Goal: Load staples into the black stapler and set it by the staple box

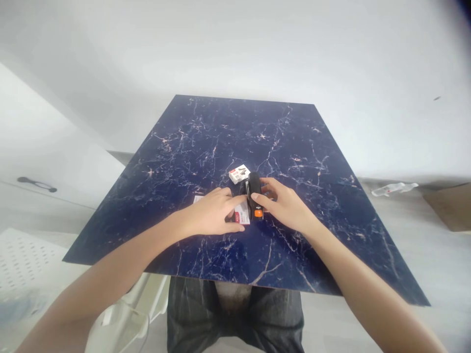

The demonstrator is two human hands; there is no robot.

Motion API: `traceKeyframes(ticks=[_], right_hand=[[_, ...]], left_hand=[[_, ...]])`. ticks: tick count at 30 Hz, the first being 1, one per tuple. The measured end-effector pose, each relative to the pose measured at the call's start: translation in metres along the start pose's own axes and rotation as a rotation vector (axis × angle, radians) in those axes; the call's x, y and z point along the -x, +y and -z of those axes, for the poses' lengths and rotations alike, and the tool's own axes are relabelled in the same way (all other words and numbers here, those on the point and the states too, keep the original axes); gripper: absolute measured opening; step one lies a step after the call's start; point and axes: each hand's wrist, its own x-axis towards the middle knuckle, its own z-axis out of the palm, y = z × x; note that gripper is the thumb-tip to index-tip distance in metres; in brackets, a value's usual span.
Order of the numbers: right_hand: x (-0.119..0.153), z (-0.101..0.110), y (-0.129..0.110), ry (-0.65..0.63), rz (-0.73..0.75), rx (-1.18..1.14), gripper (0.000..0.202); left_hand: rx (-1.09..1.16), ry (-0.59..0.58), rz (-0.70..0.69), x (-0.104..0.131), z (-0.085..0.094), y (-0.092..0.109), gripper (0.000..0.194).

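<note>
A black stapler [254, 189] with an orange patch at its near end lies on the dark blue marbled table, a metal strip showing along its left side. My right hand [281, 200] grips it from the right, thumb on top and fingers around the far side. From the left, my left hand [215, 212] reaches over with its index finger stretched out to the metal strip and its thumb apart. Beneath that hand lies a red and white printed card or packet [242, 216], partly covered. Just beyond the stapler sits a small white staple box [239, 173] with a printed picture.
The table [228, 132] has its far edge near a pale wall. On the floor to the right are a clear plastic bottle [393, 189] and a brown cardboard box [451, 206]. A white chair [125, 318] stands at lower left, by a cabinet handle [37, 185].
</note>
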Motion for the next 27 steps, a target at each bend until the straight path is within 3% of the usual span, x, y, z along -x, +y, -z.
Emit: traceKeyframes(ticks=[3,6,9,17,27], right_hand=[[0.0,0.001,0.001,0.003,-0.001,0.002,0.046],[0.0,0.001,0.002,-0.011,-0.006,-0.001,0.046],[0.001,0.002,0.001,-0.014,-0.008,0.009,0.046],[0.0,0.002,-0.002,0.01,0.022,0.053,0.04],[0.0,0.001,-0.004,0.002,0.023,0.063,0.037]], left_hand=[[0.0,-0.009,0.027,0.015,0.026,-0.017,0.073],[-0.048,-0.106,0.155,0.034,0.051,-0.04,0.083],[-0.035,-0.187,0.192,0.04,0.059,-0.049,0.077],[0.058,-0.015,0.101,0.008,0.022,-0.007,0.052],[-0.002,0.152,-0.121,-0.004,-0.011,0.005,0.04]])
